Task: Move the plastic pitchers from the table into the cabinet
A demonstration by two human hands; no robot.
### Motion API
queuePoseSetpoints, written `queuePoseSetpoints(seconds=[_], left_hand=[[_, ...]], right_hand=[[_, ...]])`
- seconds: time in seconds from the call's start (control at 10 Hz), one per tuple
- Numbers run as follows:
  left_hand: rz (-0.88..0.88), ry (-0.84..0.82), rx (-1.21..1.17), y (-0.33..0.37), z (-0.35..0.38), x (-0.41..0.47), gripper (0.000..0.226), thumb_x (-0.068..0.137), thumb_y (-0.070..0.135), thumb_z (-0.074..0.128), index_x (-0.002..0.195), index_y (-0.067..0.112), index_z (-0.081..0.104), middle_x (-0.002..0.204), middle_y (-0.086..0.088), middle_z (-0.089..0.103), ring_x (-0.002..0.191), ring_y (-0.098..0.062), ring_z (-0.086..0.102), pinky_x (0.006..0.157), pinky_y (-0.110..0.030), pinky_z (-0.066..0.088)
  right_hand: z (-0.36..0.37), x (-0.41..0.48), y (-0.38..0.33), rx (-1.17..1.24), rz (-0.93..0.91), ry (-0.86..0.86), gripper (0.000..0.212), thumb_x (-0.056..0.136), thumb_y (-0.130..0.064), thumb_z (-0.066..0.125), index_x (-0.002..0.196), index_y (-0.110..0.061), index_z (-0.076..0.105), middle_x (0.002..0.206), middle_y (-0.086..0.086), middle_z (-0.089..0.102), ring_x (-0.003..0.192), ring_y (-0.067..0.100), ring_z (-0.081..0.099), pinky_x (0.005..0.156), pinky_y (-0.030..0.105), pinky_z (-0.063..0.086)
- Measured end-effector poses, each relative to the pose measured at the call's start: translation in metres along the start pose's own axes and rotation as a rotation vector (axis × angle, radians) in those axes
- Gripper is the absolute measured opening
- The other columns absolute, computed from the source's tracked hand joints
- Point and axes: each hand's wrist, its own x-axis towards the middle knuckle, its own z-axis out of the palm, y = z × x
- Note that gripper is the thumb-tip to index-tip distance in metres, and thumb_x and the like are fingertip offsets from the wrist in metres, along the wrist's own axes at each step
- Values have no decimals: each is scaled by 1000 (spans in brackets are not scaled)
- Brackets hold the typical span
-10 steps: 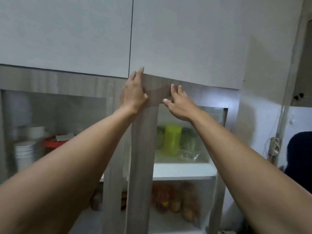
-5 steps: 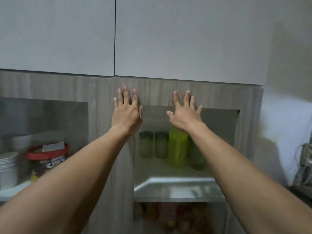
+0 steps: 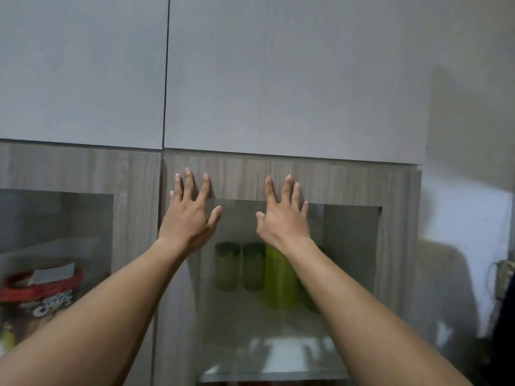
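Your left hand (image 3: 189, 218): flat on the grey wood-look cabinet door with the glass window (image 3: 395, 232), fingers spread wide, holding nothing.
Your right hand (image 3: 281, 218): flat on the same door, fingers spread too, holding nothing.
Bright green see-through plastic pitcher (image 3: 278, 282): inside the cabinet, behind the glass, on the shelf.
Two dark green plastic pitchers (image 3: 239, 266): just beside it, on its left.
Red-lidded tub (image 3: 39, 299): behind the left door's glass.

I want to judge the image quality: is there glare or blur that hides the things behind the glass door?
Head view: dim, soft light; the glass door looks hazy, so the green pitchers behind it appear blurred. A pale reflection lies low on the pane. Both forearms cover part of the glass. Shadows fall on the wall at right.
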Motion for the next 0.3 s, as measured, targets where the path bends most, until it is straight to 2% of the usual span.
queuePoseSetpoints(seconds=[0.1,0.2,0.3], left_hand=[[-9,2,-15,4,-4,0,75,97,59,26,156,25,-4,162,-13,-16,148,-32,-16,119,-49,8],[-34,-16,-67,6,-14,1,72,96,62,24,157,27,5,164,-11,-10,150,-31,-10,119,-51,14],[-39,-78,-99,10,-35,4,72,95,67,19,154,27,19,164,-14,0,150,-34,2,118,-52,18]], right_hand=[[-13,0,4,-1,-13,-34,80,102,-35,45,159,-31,-11,166,14,-23,153,37,-18,123,59,5],[-29,-2,4,118,21,-110,81,99,-29,52,162,-31,0,169,9,-14,155,33,-7,123,58,11],[-56,-12,-5,406,88,-104,75,99,-28,55,161,-30,13,170,3,7,155,28,13,121,52,22]])
